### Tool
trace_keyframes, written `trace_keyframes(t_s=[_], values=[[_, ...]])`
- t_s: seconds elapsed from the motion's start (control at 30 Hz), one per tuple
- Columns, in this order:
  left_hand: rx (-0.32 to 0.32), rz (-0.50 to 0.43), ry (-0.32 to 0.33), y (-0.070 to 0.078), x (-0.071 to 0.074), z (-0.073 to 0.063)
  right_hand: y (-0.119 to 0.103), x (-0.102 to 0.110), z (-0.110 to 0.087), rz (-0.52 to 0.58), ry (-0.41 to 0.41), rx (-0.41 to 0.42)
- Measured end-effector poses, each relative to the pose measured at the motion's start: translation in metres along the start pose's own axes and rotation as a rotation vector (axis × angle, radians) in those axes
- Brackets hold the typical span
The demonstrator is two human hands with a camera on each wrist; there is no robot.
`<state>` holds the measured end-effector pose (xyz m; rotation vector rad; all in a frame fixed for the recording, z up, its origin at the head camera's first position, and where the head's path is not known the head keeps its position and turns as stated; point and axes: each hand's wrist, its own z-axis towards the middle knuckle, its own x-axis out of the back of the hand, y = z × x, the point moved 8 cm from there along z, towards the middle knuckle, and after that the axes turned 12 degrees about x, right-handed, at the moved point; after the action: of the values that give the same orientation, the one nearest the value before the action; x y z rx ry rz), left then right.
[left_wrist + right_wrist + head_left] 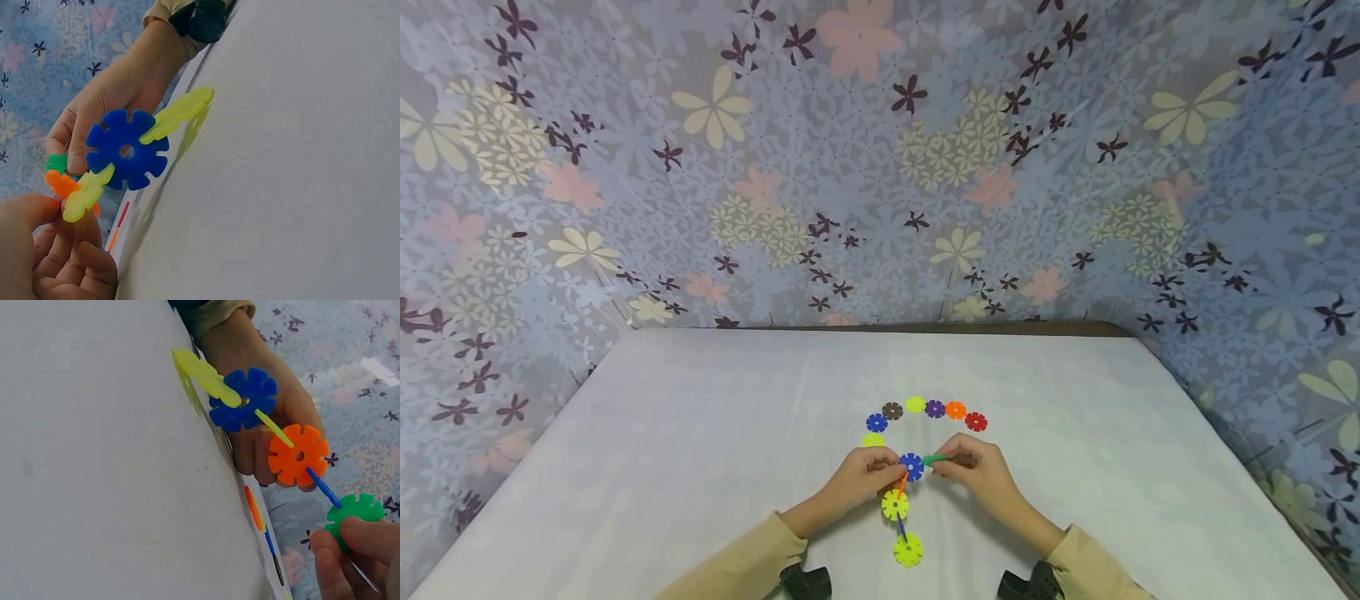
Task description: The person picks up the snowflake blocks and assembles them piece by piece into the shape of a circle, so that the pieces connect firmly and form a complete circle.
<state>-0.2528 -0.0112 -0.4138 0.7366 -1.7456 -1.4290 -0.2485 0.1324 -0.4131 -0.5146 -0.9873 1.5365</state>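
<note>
Notched plastic discs are slotted edge to edge into a chain: yellow [907,550], blue edge-on [902,525], yellow [895,505], orange [903,483], blue [912,467] and green [933,459]. My left hand [871,469] pinches the upper blue disc at its left edge, beside the orange disc [300,455]; its fingertips are partly hidden. Between thumb and fingers, my right hand [979,468] grips the green disc [354,515], set edgewise at the blue disc's right side. The lower blue disc [127,150] and its yellow neighbour [179,114] hang toward me.
Beyond the hands, loose discs lie in an arc: yellow [873,439], blue [877,422], brown [892,411], yellow [915,404], purple [935,408], orange [956,410] and red [976,422]. A white-covered table [700,433] meets a flowered wall covering [880,167].
</note>
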Motion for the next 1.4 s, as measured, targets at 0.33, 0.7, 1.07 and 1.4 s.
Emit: trace_keyframes(t_s=[0.33, 0.7, 1.07, 1.4], values=[[-0.005, 0.030, -0.011, 0.002, -0.001, -0.002, -0.005, -0.006, 0.000, 0.073, -0.058, 0.013], [-0.026, 0.050, -0.045, 0.002, -0.004, -0.003, -0.036, -0.014, 0.005, 0.027, -0.115, 0.262], [-0.055, -0.102, 0.056, 0.004, 0.007, -0.001, 0.010, -0.017, 0.000, -0.326, -0.102, 0.023], [-0.094, -0.156, 0.211, 0.006, 0.028, -0.001, 0.010, -0.062, -0.003, -0.671, -0.550, 0.243]])
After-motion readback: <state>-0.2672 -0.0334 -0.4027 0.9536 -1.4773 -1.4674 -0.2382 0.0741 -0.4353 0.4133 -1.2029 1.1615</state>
